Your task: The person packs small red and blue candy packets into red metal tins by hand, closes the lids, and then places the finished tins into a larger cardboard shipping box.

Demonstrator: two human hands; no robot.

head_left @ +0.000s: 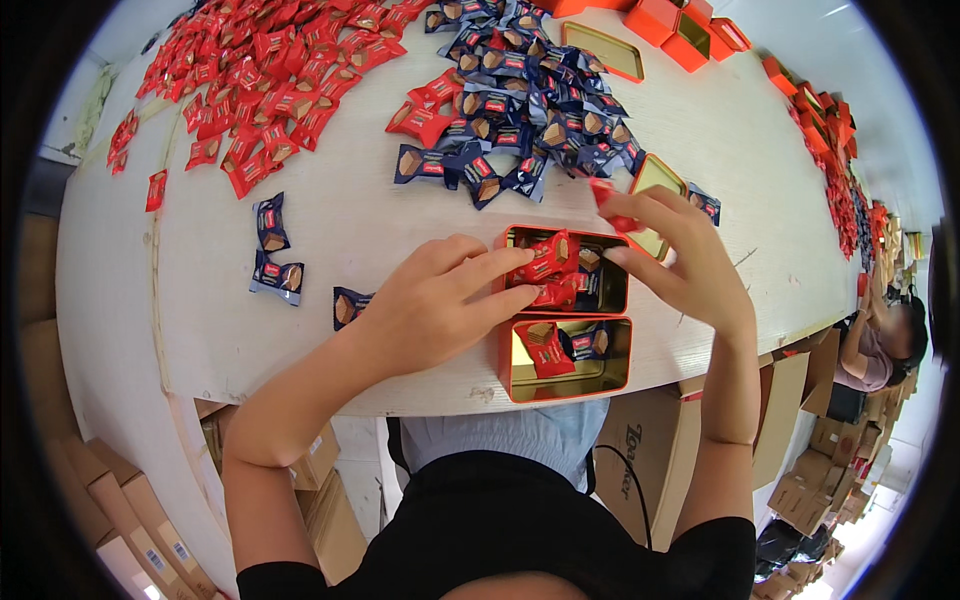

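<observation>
Two rectangular tins stand side by side at the table's near edge. The far tin [628,281] holds several red and dark blue wrapped wafers; the near tin [564,397] holds a red wafer packet [546,350] and a dark blue one [591,342]. My left hand [442,300] reaches into the far tin, its fingertips touching red packets; whether it grips one is unclear. At that tin's right rim is my right hand [679,251], with a blurred red packet [613,206] at its index finger and the thumb apart, near the rim. Behind this hand lies a tin lid [660,176].
Heaps of red packets [285,67] and dark blue packets [517,97] cover the far side. Another lid [604,51] and open red tins [686,41] lie beyond. Loose blue packets [276,277] are at left. Cardboard boxes [645,457] stand below the table; a person [877,345] sits at far right.
</observation>
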